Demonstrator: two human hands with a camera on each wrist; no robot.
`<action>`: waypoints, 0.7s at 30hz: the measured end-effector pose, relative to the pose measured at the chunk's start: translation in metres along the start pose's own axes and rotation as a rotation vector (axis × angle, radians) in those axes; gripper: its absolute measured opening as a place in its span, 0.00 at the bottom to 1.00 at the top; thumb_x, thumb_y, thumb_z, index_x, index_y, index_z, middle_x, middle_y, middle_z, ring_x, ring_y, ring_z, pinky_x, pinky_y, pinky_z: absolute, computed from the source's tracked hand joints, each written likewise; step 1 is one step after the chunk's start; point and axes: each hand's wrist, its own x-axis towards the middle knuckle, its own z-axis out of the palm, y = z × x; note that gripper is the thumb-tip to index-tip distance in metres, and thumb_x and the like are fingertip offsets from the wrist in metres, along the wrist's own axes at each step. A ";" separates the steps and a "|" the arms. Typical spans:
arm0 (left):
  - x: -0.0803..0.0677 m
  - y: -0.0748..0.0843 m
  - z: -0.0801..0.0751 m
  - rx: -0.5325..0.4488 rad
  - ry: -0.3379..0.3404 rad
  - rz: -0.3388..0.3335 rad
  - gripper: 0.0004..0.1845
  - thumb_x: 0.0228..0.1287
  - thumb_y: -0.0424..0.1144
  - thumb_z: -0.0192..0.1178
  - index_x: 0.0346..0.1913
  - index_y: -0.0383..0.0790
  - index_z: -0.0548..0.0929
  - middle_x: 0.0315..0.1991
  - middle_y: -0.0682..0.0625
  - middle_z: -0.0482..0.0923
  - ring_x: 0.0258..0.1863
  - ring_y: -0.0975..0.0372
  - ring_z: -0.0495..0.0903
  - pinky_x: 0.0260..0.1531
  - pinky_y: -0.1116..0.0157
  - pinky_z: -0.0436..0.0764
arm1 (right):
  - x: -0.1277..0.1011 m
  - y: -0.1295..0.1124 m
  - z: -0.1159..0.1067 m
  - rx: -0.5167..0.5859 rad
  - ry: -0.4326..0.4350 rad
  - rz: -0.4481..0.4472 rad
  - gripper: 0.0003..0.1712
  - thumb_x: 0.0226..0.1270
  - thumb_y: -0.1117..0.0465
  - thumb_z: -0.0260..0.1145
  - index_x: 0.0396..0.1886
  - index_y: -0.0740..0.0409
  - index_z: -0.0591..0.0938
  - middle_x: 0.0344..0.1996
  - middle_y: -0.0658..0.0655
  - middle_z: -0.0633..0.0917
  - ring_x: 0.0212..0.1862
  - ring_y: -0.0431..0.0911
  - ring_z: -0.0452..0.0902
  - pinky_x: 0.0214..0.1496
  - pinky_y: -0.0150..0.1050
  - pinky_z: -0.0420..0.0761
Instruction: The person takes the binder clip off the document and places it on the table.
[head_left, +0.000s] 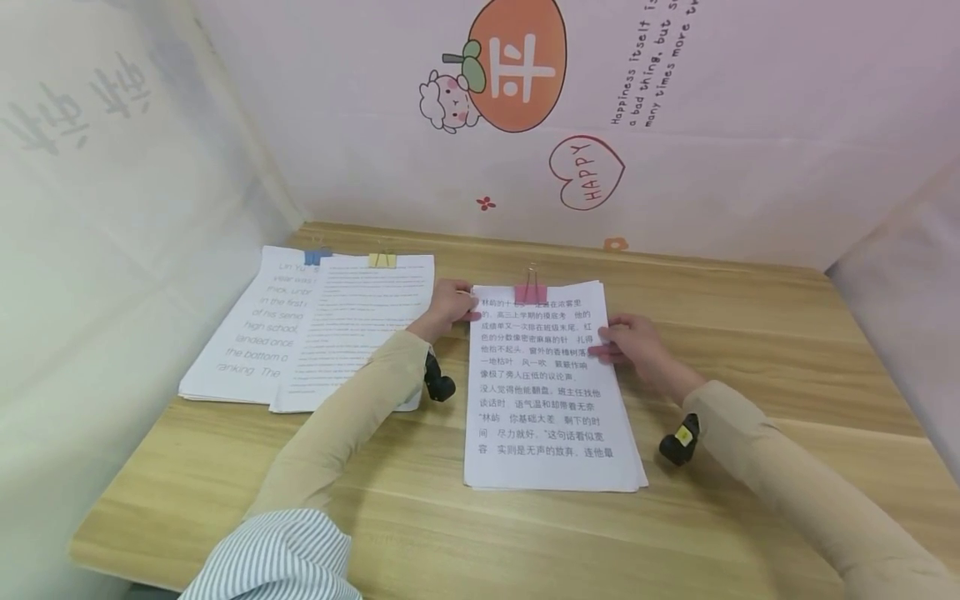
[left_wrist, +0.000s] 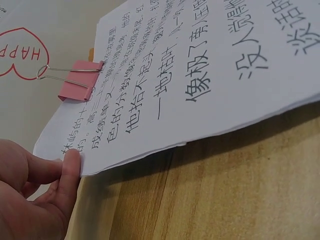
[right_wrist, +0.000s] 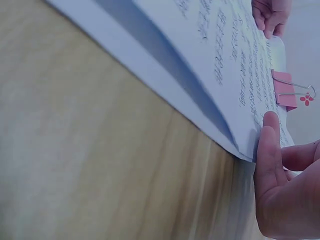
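Note:
A stack of printed paper (head_left: 543, 392) with large Chinese text lies on the table, a pink binder clip (head_left: 531, 293) on its top edge. My left hand (head_left: 452, 304) pinches the stack's upper left corner; in the left wrist view the thumb (left_wrist: 71, 162) lies over the printed side. On the opposite side, my right hand (head_left: 633, 346) grips the upper right edge. In the right wrist view the stack's sheets (right_wrist: 220, 95) spread apart along that edge, and a finger (right_wrist: 270, 137) lies over the margin.
Left of the stack, two more clipped paper stacks overlap: one with a yellow binder clip (head_left: 382, 260), the other with a blue binder clip (head_left: 318, 257). The wooden table (head_left: 750, 333) meets a printed backdrop (head_left: 375, 125) behind and pale side panels.

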 end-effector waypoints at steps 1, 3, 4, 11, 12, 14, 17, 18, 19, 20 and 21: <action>0.000 0.000 0.000 -0.001 -0.003 -0.001 0.19 0.64 0.26 0.53 0.58 0.30 0.73 0.57 0.36 0.72 0.23 0.66 0.78 0.26 0.77 0.81 | 0.001 -0.001 0.000 0.007 0.001 0.002 0.28 0.71 0.64 0.52 0.67 0.71 0.59 0.48 0.65 0.79 0.30 0.34 0.83 0.39 0.29 0.84; 0.000 -0.001 0.000 -0.002 -0.007 -0.002 0.19 0.64 0.26 0.53 0.59 0.30 0.73 0.57 0.35 0.72 0.23 0.66 0.78 0.26 0.77 0.81 | 0.002 -0.002 0.000 0.025 0.003 0.006 0.28 0.71 0.65 0.51 0.68 0.71 0.58 0.49 0.66 0.77 0.30 0.34 0.83 0.39 0.29 0.84; 0.000 -0.001 0.001 0.002 -0.008 0.000 0.19 0.65 0.26 0.53 0.59 0.30 0.72 0.58 0.35 0.72 0.23 0.66 0.78 0.26 0.77 0.81 | 0.002 -0.003 0.001 0.032 0.003 0.008 0.29 0.71 0.65 0.51 0.68 0.70 0.58 0.49 0.66 0.76 0.29 0.34 0.83 0.39 0.29 0.84; 0.001 -0.002 0.002 0.035 -0.015 0.012 0.19 0.66 0.28 0.53 0.59 0.31 0.72 0.54 0.36 0.73 0.26 0.65 0.77 0.26 0.77 0.81 | 0.005 -0.003 -0.001 0.070 0.014 0.016 0.30 0.72 0.66 0.50 0.70 0.68 0.56 0.54 0.69 0.73 0.29 0.33 0.83 0.39 0.27 0.83; 0.001 -0.001 0.003 0.038 -0.017 0.014 0.19 0.66 0.28 0.53 0.59 0.32 0.72 0.54 0.36 0.73 0.25 0.65 0.77 0.26 0.77 0.81 | 0.005 -0.003 -0.001 0.074 0.015 0.015 0.30 0.72 0.66 0.49 0.70 0.68 0.56 0.55 0.70 0.73 0.29 0.33 0.83 0.39 0.27 0.83; 0.001 -0.001 0.003 0.047 -0.021 0.020 0.20 0.66 0.28 0.53 0.60 0.31 0.72 0.54 0.36 0.74 0.24 0.66 0.78 0.25 0.77 0.81 | 0.006 -0.002 -0.001 0.090 0.016 0.015 0.30 0.72 0.67 0.49 0.70 0.69 0.55 0.55 0.69 0.73 0.29 0.32 0.83 0.40 0.27 0.83; 0.002 0.002 0.003 0.063 -0.032 0.021 0.21 0.65 0.28 0.54 0.61 0.31 0.71 0.54 0.36 0.74 0.23 0.66 0.78 0.25 0.77 0.80 | 0.006 0.000 -0.001 0.120 0.016 0.017 0.30 0.72 0.68 0.49 0.71 0.69 0.54 0.56 0.70 0.71 0.28 0.32 0.83 0.40 0.26 0.83; 0.002 0.003 0.002 0.070 -0.036 0.018 0.21 0.65 0.29 0.55 0.61 0.32 0.71 0.54 0.36 0.74 0.24 0.66 0.78 0.25 0.77 0.80 | 0.007 0.000 -0.002 0.130 0.016 0.019 0.30 0.72 0.68 0.49 0.70 0.69 0.54 0.56 0.70 0.71 0.28 0.32 0.83 0.40 0.26 0.83; 0.002 0.005 0.002 0.081 -0.040 0.015 0.22 0.65 0.29 0.55 0.61 0.32 0.71 0.54 0.37 0.74 0.24 0.66 0.78 0.25 0.77 0.80 | 0.007 0.000 -0.001 0.139 0.016 0.019 0.30 0.72 0.68 0.49 0.70 0.70 0.54 0.57 0.71 0.71 0.28 0.32 0.83 0.40 0.26 0.83; 0.002 0.006 0.001 0.088 -0.044 0.009 0.21 0.64 0.30 0.56 0.61 0.33 0.71 0.53 0.37 0.75 0.25 0.65 0.78 0.26 0.76 0.80 | 0.007 0.000 -0.001 0.144 0.017 0.021 0.31 0.72 0.67 0.49 0.71 0.69 0.54 0.57 0.71 0.71 0.28 0.32 0.83 0.40 0.26 0.83; 0.002 0.009 0.000 0.101 -0.047 0.006 0.21 0.64 0.31 0.56 0.60 0.34 0.72 0.53 0.38 0.75 0.27 0.65 0.78 0.27 0.75 0.80 | 0.007 0.000 -0.001 0.146 0.018 0.021 0.30 0.72 0.67 0.49 0.71 0.69 0.54 0.58 0.71 0.71 0.28 0.32 0.83 0.40 0.26 0.83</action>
